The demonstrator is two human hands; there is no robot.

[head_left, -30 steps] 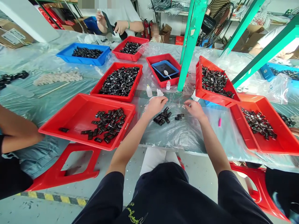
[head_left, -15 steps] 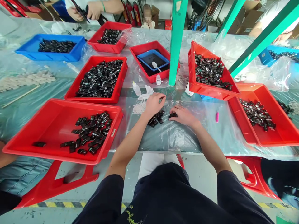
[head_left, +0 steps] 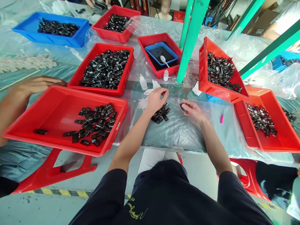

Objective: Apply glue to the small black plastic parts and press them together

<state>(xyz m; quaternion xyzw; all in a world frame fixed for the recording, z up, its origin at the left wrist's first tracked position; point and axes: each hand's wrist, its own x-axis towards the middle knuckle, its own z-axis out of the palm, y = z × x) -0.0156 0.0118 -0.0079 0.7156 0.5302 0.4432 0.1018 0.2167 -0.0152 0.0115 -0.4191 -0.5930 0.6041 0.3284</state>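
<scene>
My left hand point(head_left: 157, 99) is bent over a small pile of black pieces point(head_left: 160, 115), thumb and fingertips pressed together; anything between them is too small to make out. To its right, my right hand point(head_left: 192, 111) grips a black piece point(head_left: 182, 107) just above the plastic-covered table. Small white bits point(head_left: 142, 103) lie beside my left wrist. Behind that hand are a crumpled white tissue point(head_left: 155, 84) and a white squeeze bottle point(head_left: 143, 82). A pink-handled tool point(head_left: 222, 118) rests to the right.
Red trays of black pieces stand left point(head_left: 58, 109) and right point(head_left: 281, 118). A green post point(head_left: 191, 40) rises behind my hands, near a red tray point(head_left: 160, 73) holding a blue tray and a spoon. Another person's hand point(head_left: 35, 84) reaches behind the left tray.
My right hand has lifted and turned with the black piece, while my left hand stays over the pile. The other person's hand has come in at left. The whole view has shifted.
</scene>
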